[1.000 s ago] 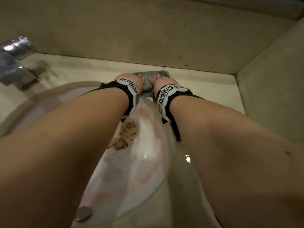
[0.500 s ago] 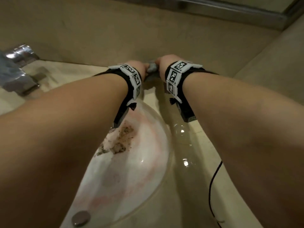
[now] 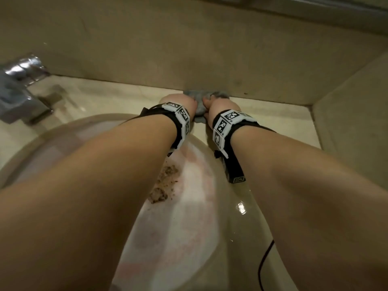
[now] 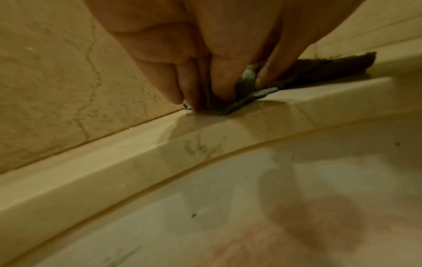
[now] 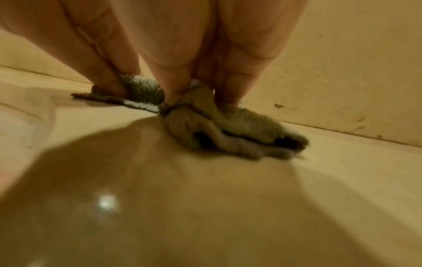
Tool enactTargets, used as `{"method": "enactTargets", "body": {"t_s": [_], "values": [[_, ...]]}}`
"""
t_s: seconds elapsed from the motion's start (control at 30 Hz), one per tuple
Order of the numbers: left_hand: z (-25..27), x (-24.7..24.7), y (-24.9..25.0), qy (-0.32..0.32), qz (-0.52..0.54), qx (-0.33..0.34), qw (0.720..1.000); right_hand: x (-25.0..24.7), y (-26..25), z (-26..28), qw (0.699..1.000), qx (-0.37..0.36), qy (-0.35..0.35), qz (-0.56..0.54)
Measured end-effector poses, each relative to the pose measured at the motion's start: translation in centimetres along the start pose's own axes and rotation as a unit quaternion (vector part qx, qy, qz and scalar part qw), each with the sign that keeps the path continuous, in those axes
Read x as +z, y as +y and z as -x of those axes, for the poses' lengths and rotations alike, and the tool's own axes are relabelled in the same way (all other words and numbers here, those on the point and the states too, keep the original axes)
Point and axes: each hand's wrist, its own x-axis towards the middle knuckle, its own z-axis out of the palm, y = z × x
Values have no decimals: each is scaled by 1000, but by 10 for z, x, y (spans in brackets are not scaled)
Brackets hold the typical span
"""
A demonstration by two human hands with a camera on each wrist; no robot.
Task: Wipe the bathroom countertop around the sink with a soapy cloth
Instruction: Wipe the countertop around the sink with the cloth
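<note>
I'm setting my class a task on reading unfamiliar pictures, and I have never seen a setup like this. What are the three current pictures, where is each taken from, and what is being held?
No machine here: a person with bare hands wears cameras on the head and on both wrists. The head picture looks down at the left hand and right hand, side by side on a grey cloth. The cloth lies bunched on the beige countertop behind the sink, against the wall. A faucet stands far left, and brown dirt sits in the sink. The wrist pictures look along each hand: both sets of fingers pinch folds of the cloth.
</note>
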Motion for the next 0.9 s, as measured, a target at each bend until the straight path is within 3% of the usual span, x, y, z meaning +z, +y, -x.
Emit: {"method": "enactTargets", "body": {"t_s": [0.13, 0.3, 0.63, 0.9], "values": [[9, 6, -30, 10, -12, -13, 1000, 1, -22, 3, 994, -62, 48, 77], [27, 7, -67, 10, 34, -64, 997, -6, -65, 6, 988, -105, 72, 88], [54, 24, -103, 52, 74, -62, 994, -8, -114, -11, 986, -100, 47, 128], [55, 36, -127, 45, 68, -89, 993, -9, -145, -10, 971, -146, 111, 153]]}}
